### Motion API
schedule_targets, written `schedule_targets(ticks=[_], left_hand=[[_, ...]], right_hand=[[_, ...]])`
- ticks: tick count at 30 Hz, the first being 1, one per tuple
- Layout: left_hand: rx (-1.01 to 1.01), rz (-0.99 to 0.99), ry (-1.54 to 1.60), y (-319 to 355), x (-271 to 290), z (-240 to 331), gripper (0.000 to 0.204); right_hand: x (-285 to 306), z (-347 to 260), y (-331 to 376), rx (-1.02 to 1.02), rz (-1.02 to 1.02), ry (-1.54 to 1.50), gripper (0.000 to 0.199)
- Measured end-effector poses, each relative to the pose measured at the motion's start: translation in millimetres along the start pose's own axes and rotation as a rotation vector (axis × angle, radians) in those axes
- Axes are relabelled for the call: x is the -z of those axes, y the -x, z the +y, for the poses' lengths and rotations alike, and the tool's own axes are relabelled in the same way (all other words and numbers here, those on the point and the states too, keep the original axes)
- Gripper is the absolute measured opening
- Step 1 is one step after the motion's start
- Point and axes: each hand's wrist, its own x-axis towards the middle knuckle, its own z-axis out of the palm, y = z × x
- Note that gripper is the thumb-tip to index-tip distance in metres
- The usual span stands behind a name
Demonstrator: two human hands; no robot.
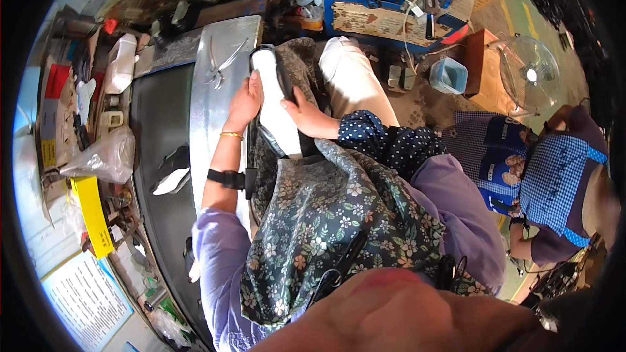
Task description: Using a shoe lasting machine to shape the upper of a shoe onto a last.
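Note:
A long white piece with black edging [274, 118] lies lengthwise over my lap; it looks like part of a shoe, but its exact kind is unclear. My left hand [245, 102] grips its left edge, fingertips partly hidden against it. From the right, my right hand [309, 117] lies across it with the thumb raised along the black edge and the fingers curled onto the white face. Dark cloth [301, 58] and my floral apron [326, 215] are beneath it. Metal hand tools [222, 65], resembling pincers, rest on the shiny metal ledge [205, 127] left of my hands.
Left of the ledge, a dark belt [156, 117] carries a black-and-white shoe [173, 171]. Farther left are a plastic bag [107, 155] and a yellow box [93, 216]. A machine [385, 16], blue bin [448, 75], fan [529, 75] and co-worker [561, 176] stand to the right.

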Motion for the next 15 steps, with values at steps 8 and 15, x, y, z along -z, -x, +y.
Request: schedule_targets(ticks=[8,15], left_hand=[[0.104,-0.047,-0.321,41.7,4.0,71.9,0.063],[0.015,0.108,0.978,0.1,-58.3,-81.0,0.062]], right_hand=[[6.3,21.7,-2.2,0.012,0.257,0.002,0.075],[-7.7,10.4,-5.4,0.132,0.166,0.0,0.072]])
